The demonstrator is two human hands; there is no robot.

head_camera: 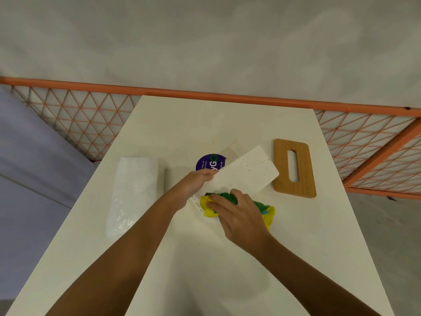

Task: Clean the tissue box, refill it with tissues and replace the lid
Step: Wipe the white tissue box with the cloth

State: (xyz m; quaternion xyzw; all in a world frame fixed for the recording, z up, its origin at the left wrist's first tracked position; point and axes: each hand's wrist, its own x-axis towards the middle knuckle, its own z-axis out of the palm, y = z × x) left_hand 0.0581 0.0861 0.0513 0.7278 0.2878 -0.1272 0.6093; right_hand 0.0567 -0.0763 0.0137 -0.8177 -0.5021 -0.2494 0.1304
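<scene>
**Wiping the tilted tissue box**

I have the white speckled tissue box (pixel 246 173) tipped up on its near edge at the middle of the white table (pixel 205 270), so that one long face is turned toward me for wiping. My left hand (pixel 196 184) grips the box's left end, fingers curled closed around it, to brace it against the push of the cloth. My right hand (pixel 237 215) presses a bunched yellow and green cloth (pixel 266 213) against the box's lower edge; the fingers are bent over the cloth and closed on it, not spread flat.

The wooden lid (pixel 296 185) with its slot lies flat just to the right of the box, out of the way. The plastic-wrapped pack of tissues (pixel 134 190) waits well to the left, unopened as far as I can tell. A round purple sticker (pixel 208 164) shows behind the box. I judge cleaning is under way; refill and lid remain.
</scene>
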